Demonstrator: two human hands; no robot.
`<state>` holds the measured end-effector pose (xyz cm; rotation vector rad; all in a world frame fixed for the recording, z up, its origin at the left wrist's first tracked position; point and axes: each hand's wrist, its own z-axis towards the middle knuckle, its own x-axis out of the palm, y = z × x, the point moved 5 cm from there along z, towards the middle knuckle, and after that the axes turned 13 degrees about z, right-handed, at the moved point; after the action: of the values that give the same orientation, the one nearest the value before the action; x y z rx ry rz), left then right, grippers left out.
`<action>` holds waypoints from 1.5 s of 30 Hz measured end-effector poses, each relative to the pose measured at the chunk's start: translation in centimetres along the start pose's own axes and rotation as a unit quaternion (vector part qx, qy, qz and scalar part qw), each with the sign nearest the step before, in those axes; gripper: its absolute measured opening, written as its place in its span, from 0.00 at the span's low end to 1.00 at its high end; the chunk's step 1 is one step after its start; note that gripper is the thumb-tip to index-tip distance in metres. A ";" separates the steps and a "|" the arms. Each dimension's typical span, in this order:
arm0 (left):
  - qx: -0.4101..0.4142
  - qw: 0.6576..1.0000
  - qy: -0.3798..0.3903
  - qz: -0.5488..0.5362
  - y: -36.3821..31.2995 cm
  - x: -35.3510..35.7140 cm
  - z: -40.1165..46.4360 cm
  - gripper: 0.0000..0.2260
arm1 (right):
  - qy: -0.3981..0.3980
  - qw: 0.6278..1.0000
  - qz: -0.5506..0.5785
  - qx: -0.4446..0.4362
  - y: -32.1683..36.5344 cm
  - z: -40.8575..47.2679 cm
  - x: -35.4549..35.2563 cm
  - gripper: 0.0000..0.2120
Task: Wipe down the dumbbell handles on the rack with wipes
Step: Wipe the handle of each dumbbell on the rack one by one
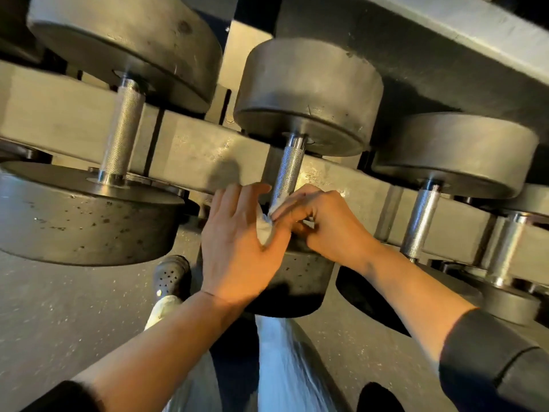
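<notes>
At the rack's (190, 150) front rail, the right hand (323, 221) pinches a white wipe (266, 224) against the middle dumbbell's knurled handle (286, 171); the left hand (237, 245), fingers straight, touches the wipe.

A dark speckled floor (74, 316) fills the lower part of the view. On it, left of centre, stands a black perforated clog (170, 275) with a pale sock (162, 307) rising from it. Light, glossy trousers (285, 367) run down the middle of the view. A black sleeve (493, 361) covers the forearm at the right edge.
</notes>
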<state>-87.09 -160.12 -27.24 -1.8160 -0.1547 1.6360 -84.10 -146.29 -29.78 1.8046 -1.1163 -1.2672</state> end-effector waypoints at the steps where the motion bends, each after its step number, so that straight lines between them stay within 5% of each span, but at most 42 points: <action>1: -0.011 0.999 0.001 -0.033 0.4 -0.1 0.0 0.18 | -0.003 1.000 0.012 0.022 0.3 -0.1 0.0 0.17; 4: -0.041 0.989 0.015 -0.139 1.7 -0.9 0.6 0.20 | -0.083 0.996 0.000 0.019 2.0 0.2 -0.4 0.16; 8: -0.025 0.990 0.041 -0.129 4.3 -0.7 2.3 0.22 | -0.252 0.944 -0.169 -0.129 5.0 2.6 -0.5 0.10; 14: -0.008 0.984 0.082 -0.159 6.3 1.6 2.0 0.23 | -0.083 0.896 -0.436 -0.027 3.8 5.3 1.6 0.21; 25: -0.044 0.973 0.106 -0.198 6.2 2.3 2.3 0.25 | 0.010 0.939 -0.344 0.010 4.9 3.4 2.7 0.15; 30: -0.028 0.972 0.103 -0.210 6.4 2.0 2.0 0.24 | -0.009 0.953 -0.298 0.059 4.7 3.1 2.8 0.13; 36: -0.037 0.970 0.089 -0.223 6.4 2.0 2.1 0.24 | -0.205 0.922 -0.327 -0.038 6.1 3.0 1.0 0.13; 41: -0.045 0.970 0.082 -0.223 6.4 2.0 2.1 0.24 | -0.079 0.877 -0.473 0.005 4.8 5.2 1.9 0.20; 45: -0.051 0.971 0.078 -0.221 6.4 2.0 2.1 0.24 | -0.055 0.889 -0.454 -0.023 4.9 4.3 2.4 0.18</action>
<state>-90.75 -163.11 -32.39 -1.8157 -0.5421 1.1878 -89.13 -150.74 -27.81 2.3324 -0.2213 -1.8935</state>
